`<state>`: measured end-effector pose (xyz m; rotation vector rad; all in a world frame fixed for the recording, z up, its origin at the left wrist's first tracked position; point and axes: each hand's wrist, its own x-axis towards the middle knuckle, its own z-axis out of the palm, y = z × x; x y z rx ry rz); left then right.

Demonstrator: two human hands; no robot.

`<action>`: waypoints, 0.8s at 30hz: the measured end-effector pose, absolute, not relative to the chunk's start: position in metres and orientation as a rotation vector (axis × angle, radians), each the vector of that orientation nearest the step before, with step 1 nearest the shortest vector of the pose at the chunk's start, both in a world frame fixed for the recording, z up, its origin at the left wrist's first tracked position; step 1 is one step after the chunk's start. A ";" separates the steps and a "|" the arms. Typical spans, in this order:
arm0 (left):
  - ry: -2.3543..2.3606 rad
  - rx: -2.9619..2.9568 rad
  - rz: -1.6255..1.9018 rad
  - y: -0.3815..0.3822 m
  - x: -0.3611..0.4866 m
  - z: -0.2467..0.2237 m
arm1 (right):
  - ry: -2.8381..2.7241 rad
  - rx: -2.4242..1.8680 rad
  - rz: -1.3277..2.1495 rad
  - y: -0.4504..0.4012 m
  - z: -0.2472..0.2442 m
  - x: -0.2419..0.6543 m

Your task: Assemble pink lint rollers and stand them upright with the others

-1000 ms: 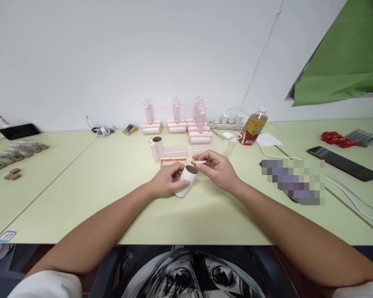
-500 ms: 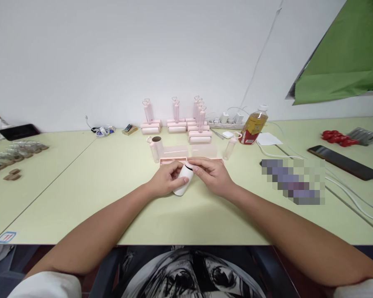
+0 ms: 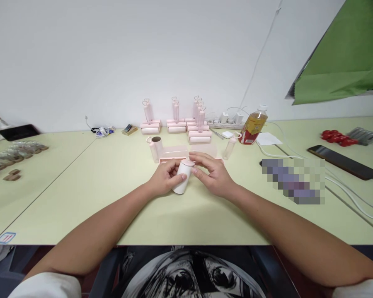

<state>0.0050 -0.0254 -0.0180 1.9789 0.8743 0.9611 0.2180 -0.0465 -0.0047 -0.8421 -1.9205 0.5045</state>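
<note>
My left hand (image 3: 164, 179) is wrapped round a white lint roller roll (image 3: 180, 182), thumb across its front. The roll leans with its pink end cap (image 3: 187, 163) up and to the right. Close beside the cap, my right hand (image 3: 214, 174) has its thumb and fingers apart, the thumb tip near or touching the cap's edge. Behind the hands lie pink trays (image 3: 173, 160), partly covered by them. Clear pinkish covers (image 3: 203, 150) lie just beyond. A pink handle (image 3: 231, 147) stands on the right, another pink handle (image 3: 153, 150) on the left beside a roll with a brown core (image 3: 157, 142).
Several pink lint roller sets (image 3: 199, 134) stand along the wall. To the right are a drink bottle (image 3: 254, 126), a power strip (image 3: 226, 123), white cables (image 3: 345, 187), a phone (image 3: 343, 162) and red items (image 3: 338, 138). Wrapped items (image 3: 15, 155) lie far left.
My right hand's fingers have lifted off the cap and spread slightly. The dark gap below the cap no longer shows, and the roll stands a little more upright in my left hand.
</note>
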 end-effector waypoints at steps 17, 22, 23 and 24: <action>0.887 1.905 0.975 -0.025 0.003 -0.020 | -1.804 -1.381 0.381 -0.036 0.022 0.246; 0.799 1.815 0.997 -0.023 0.003 -0.026 | -2.172 -1.902 0.373 -0.026 0.024 0.259; 0.783 1.810 0.995 -0.024 0.003 -0.025 | -2.230 -1.945 0.383 -0.025 0.021 0.259; 0.766 1.803 0.991 -0.024 0.003 -0.025 | -2.273 -1.959 0.389 -0.025 0.019 0.257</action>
